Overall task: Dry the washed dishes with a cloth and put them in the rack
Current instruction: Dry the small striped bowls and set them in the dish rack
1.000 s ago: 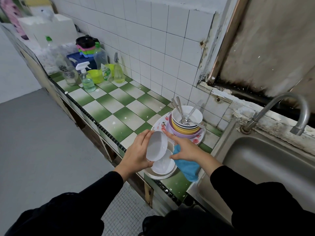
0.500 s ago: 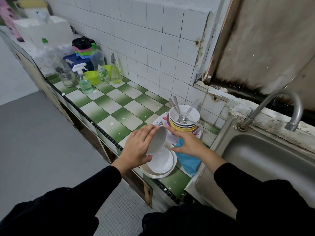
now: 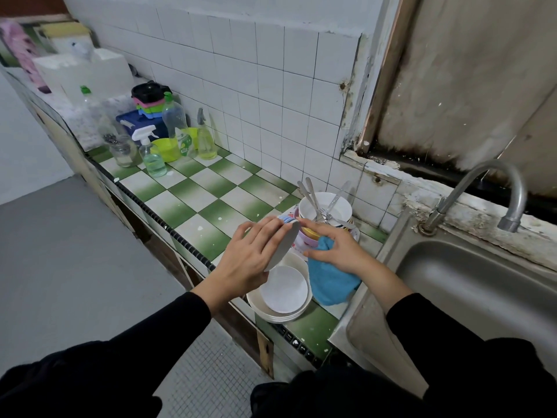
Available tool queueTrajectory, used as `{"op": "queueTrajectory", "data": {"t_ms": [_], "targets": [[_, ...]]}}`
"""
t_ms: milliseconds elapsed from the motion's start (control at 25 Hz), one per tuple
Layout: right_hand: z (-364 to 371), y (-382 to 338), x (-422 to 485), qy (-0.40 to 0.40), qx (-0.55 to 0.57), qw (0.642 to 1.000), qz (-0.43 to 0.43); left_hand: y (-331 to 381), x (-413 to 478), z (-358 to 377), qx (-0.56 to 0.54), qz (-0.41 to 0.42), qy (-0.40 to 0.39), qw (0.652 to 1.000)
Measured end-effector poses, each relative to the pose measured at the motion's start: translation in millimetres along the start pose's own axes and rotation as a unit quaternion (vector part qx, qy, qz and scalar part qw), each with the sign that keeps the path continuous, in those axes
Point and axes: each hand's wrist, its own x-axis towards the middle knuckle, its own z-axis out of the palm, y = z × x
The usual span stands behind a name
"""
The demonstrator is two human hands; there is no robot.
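My left hand holds a small white bowl tipped on its side, its rim seen edge-on, above a low stack of white plates with a white bowl nested on top. My right hand touches the tipped bowl's upper edge with its fingertips and presses on a blue cloth lying beside the plates. Behind stands a stack of coloured bowls topped by a white bowl holding several pieces of cutlery. No rack is visible.
A steel sink with a curved tap is at the right. Spray bottles, a jar, a yellow-green bowl and boxes crowd the far left of the green-and-white tiled counter. The counter's front edge drops to grey floor.
My left hand has turned the small bowl from facing up toward me to edge-on, its back now covered by the hand. My right hand stays on the cloth.
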Motion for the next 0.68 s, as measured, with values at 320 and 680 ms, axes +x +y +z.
{"op": "queueTrajectory", "data": {"t_ms": [320,680], "targets": [[-4,-16,-2,0.000,0.097,0.995,-0.008,4,14,-15,-0.081,-0.014,-0.004,0.997],[-25,-56,12,0.143,0.184,0.971,0.055,11,17,-21,-0.271,-0.203,0.040,0.940]]}}
